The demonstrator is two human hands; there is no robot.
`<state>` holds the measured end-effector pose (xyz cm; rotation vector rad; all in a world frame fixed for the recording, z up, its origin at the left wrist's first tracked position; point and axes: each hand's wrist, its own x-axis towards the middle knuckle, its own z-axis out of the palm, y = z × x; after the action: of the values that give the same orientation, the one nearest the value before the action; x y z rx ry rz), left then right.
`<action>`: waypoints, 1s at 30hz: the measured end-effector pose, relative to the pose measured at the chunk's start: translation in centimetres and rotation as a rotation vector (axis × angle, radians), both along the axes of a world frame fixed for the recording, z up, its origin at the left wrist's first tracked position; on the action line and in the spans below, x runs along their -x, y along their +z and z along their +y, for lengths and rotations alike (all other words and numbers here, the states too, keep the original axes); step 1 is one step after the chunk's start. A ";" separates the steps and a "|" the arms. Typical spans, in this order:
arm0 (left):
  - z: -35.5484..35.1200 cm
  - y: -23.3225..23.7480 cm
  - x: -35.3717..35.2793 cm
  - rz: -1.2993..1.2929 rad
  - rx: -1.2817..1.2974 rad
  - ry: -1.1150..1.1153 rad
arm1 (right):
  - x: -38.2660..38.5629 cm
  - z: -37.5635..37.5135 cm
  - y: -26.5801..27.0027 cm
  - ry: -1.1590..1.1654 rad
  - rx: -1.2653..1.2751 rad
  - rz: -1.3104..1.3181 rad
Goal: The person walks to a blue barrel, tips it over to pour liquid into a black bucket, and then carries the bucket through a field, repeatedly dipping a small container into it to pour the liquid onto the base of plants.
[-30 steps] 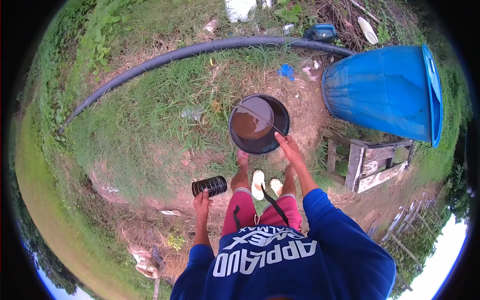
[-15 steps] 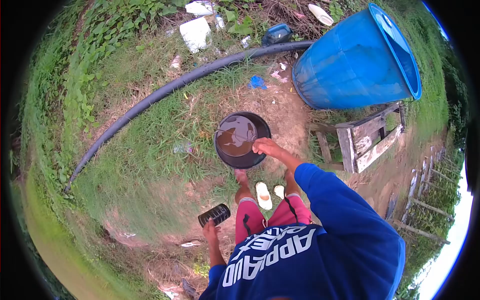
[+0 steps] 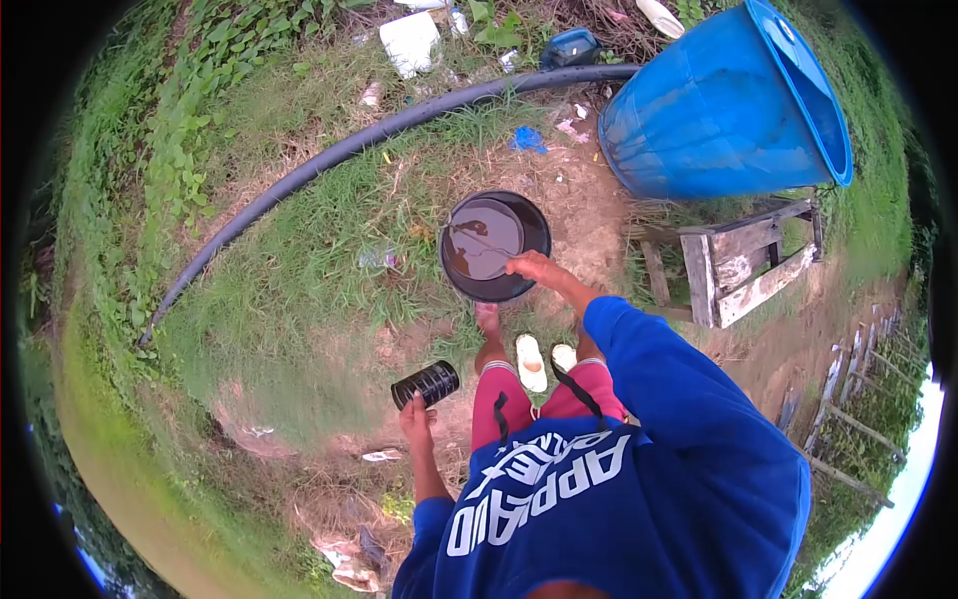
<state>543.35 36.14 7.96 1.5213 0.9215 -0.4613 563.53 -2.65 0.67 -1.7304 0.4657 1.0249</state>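
Observation:
A round black bucket (image 3: pixel 537 230) of brownish liquid (image 3: pixel 489 262) stands on the ground in front of my feet. My right hand (image 3: pixel 536 268) is closed at the bucket's near right rim, gripping a thin stick (image 3: pixel 481 240) that slants across the liquid toward the far left side. Whether the stick's tip is under the surface is hard to see. Off to the left, my left hand (image 3: pixel 416 420) is wrapped round a black ribbed can (image 3: pixel 427 383), tilted on its side and held apart from the bucket.
A large blue drum (image 3: pixel 709 110) leans at the upper right above a wooden frame (image 3: pixel 748 262). One black pipe (image 3: pixel 329 158) curves through the grass to the drum. White slippers (image 3: pixel 530 364) lie between my feet. Blue plastic (image 3: pixel 528 140) and a white container (image 3: pixel 410 45) lie beyond the bucket.
The stick has shifted within the bucket, and my right hand sits slightly differently at the rim. My left hand has turned the can a little. The whole view has tilted slightly.

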 end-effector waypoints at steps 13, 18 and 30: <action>2.6 -0.3 -10.1 -0.022 0.075 -0.205 | 9.9 -5.2 11.8 -0.879 -0.234 0.167; -0.2 -0.7 -19.4 -0.055 0.046 -0.513 | 19.7 -8.5 15.2 -1.222 -0.256 0.214; -28.1 2.2 -33.0 -0.197 0.098 -1.333 | 40.7 -9.2 16.5 -2.267 -0.341 -0.022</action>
<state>576.31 8.00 10.11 1.8832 -0.3997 -1.2252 522.86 -11.89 17.20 -0.1250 1.4870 -0.5956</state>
